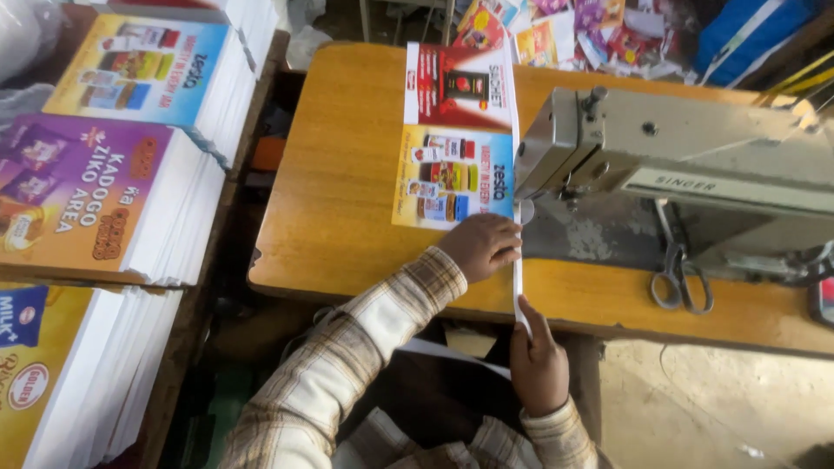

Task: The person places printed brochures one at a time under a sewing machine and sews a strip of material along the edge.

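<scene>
Stacked at nine o'clock, well apart from the work: tall piles of printed cardboard posters (104,200), purple, orange and blue on top, white along the cut edges. Spread across the orange-brown wooden sewing table (347,174), toward twelve o'clock: a glossy printed sheet (456,139), red above and yellow-and-blue below, with a narrow white tape strip (518,278) running down its right edge toward six o'clock and over the table's near edge. Pressed flat on the sheet's lower right corner: left hand (482,246), fingers spread and bent, holding nothing. Below, at six o'clock: right hand (537,365), pinching the strip's hanging tail taut. Just beside the sheet, at two o'clock: a grey-green metal sewing machine (678,165), needle end meeting the strip. Judged as mid-seam along the edge; next, probably, a steady feed with strip and edge kept aligned. Resting at four o'clock on the table: steel scissors (682,282).
</scene>
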